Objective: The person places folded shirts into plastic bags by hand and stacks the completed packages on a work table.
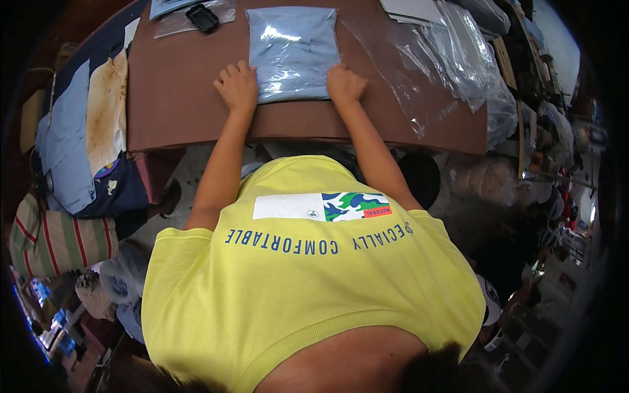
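A flat, folded light blue garment in a clear plastic bag (295, 56) lies on the brown table before me. The film shines with glare and looks lightly wrinkled. At the bag's lower left edge is my left hand (237, 86), palm down, its bent fingers gripping the side. My right hand (346, 84) is closed at the opposite edge, with the fingers curled and the tips pressed to the plastic. Both forearms reach forward over the table's near edge.
Loose clear plastic bags (458, 59) spread over the table's right side, near white sheets (413, 10). A black plastic object (202, 18) rests on another clear bag at the far left. Light blue cloth (69, 144) and a stained, scorched-looking pad (107, 111) lie left of the brown table (177, 98).
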Demonstrator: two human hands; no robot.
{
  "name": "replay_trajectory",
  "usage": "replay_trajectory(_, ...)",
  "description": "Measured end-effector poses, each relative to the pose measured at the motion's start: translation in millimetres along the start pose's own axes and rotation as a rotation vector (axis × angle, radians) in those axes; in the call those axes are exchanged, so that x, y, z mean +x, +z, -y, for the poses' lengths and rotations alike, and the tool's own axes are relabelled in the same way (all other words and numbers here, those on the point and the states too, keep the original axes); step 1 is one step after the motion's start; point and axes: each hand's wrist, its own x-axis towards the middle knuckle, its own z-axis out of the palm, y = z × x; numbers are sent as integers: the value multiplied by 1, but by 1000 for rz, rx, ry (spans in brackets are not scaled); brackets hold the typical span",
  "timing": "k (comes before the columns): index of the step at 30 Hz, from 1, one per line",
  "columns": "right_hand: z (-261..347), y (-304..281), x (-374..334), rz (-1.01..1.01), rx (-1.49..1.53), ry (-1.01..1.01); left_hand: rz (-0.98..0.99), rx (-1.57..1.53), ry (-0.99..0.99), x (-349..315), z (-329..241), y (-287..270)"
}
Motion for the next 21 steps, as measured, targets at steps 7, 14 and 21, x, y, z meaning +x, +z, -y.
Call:
replay_trajectory(7,-10,24,8,-454,101,-240,-267,-257,397,9,4,9)
replay_trajectory(14,-27,43,24,-408,615,-453,-136,-374,514,18,9,21)
replay_trajectory(21,-45,27,5,-249,742,-532,-21,-568,481,-19,17,7)
